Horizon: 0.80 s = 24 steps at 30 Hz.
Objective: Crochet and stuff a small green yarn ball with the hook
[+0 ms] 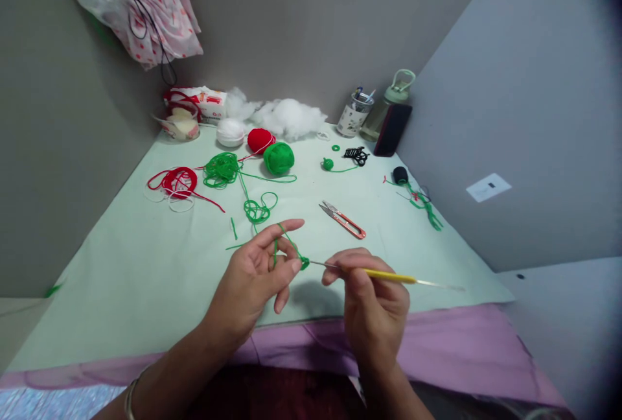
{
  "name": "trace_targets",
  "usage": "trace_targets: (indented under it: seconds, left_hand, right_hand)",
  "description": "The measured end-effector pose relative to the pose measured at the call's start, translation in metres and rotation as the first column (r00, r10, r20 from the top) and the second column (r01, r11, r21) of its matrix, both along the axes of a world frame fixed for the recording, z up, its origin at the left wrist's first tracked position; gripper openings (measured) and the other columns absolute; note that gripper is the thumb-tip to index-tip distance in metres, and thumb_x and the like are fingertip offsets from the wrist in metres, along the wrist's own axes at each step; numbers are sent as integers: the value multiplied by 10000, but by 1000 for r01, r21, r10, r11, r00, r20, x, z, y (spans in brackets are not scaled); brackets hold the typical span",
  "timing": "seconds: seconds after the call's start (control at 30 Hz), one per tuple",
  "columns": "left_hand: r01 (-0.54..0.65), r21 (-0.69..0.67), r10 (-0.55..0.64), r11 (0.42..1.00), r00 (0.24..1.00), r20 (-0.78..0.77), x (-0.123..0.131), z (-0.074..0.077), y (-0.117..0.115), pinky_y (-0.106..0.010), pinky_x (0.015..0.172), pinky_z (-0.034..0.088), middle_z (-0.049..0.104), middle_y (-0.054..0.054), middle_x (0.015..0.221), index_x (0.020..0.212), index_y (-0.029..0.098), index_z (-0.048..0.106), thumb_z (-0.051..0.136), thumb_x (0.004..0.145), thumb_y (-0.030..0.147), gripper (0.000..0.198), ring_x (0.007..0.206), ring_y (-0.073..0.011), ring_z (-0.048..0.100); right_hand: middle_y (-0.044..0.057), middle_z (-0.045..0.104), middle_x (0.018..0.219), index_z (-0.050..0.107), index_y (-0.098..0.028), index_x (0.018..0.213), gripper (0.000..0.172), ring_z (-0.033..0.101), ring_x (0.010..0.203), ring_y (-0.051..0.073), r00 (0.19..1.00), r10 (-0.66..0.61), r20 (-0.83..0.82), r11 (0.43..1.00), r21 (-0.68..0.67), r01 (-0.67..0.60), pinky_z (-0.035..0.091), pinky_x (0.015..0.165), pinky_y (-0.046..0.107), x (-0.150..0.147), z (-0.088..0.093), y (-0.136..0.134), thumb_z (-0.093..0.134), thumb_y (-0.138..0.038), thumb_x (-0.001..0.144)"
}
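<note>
My left hand pinches a small green crocheted piece between thumb and a finger, with green yarn looped over its raised index finger. Closed round a yellow-handled crochet hook is my right hand, just right of the left one. The hook's metal tip reaches into the green piece. Loose green yarn lies on the table behind my left hand and leads back to a green tangle. Orange-handled thread snips rest beyond my right hand, blades partly apart.
On the pale green tabletop, a green ball, red ball and white ball stand behind. White stuffing, a pen cup, a bottle and a phone line the back. Red yarn lies left.
</note>
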<state>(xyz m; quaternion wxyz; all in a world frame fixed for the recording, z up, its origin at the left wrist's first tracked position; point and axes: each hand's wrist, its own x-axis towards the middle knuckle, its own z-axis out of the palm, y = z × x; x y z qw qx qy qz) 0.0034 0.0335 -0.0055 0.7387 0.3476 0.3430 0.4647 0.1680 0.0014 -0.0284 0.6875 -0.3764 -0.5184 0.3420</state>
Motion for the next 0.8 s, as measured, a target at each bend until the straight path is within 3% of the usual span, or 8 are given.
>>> trace_targets:
  seconds: [0.13, 0.23, 0.33, 0.5, 0.57, 0.8]
  left_hand:
    - [5, 81, 3, 997, 995, -103, 4, -5, -5, -136, 422, 416, 583, 55, 871, 1288, 244, 677, 782, 872, 218, 430, 446, 11, 513]
    - [61, 82, -52, 995, 992, -112, 7, -8, -6, -142, 470, 453, 576, 64, 792, 1245, 220, 701, 782, 873, 225, 381, 451, -1, 539]
    - [37, 76, -32, 996, 997, -67, 9, -7, -3, -138, 482, 468, 586, 63, 780, 1216, 219, 721, 809, 860, 246, 369, 463, 1, 528]
    - [56, -20, -56, 998, 998, 23, 8, -1, 1, -133, 408, 453, 649, 32, 902, 1386, 252, 624, 867, 800, 234, 635, 450, 13, 400]
    - [120, -69, -116, 990, 991, 71, 6, 1, 1, -115, 382, 412, 652, 26, 906, 1421, 242, 593, 863, 802, 221, 675, 430, 25, 359]
    - [277, -168, -229, 946, 938, 259, -4, -3, 4, -75, 359, 310, 580, 47, 851, 1330, 205, 675, 824, 831, 174, 522, 419, 51, 244]
  right_hand:
    - [7, 733, 903, 792, -258, 979, 177, 678, 690, 98, 987, 76, -142, 994, -71, -87, 566, 669, 246, -3, -2, 4, 622, -230, 1017]
    - [21, 744, 975, 797, -273, 1006, 178, 700, 883, 133, 996, 68, -66, 996, -49, -71, 577, 764, 260, -7, -6, 8, 634, -201, 1008]
    - [15, 738, 948, 795, -287, 1040, 212, 677, 877, 134, 999, 27, 42, 1000, 0, -27, 567, 761, 263, -8, -6, 8, 623, -167, 1008]
    - [37, 711, 948, 807, -271, 1071, 214, 671, 860, 151, 987, 1, 159, 999, 47, -9, 566, 749, 290, -5, -3, 4, 636, -164, 997]
    - [32, 714, 932, 802, -276, 1071, 205, 682, 818, 145, 995, 53, 81, 998, 32, -55, 576, 731, 292, -4, -3, 4, 629, -186, 1007]
    - [15, 722, 819, 805, -227, 942, 148, 692, 681, 97, 946, 142, -290, 973, -132, -187, 580, 653, 211, 1, 3, 12, 680, -291, 989]
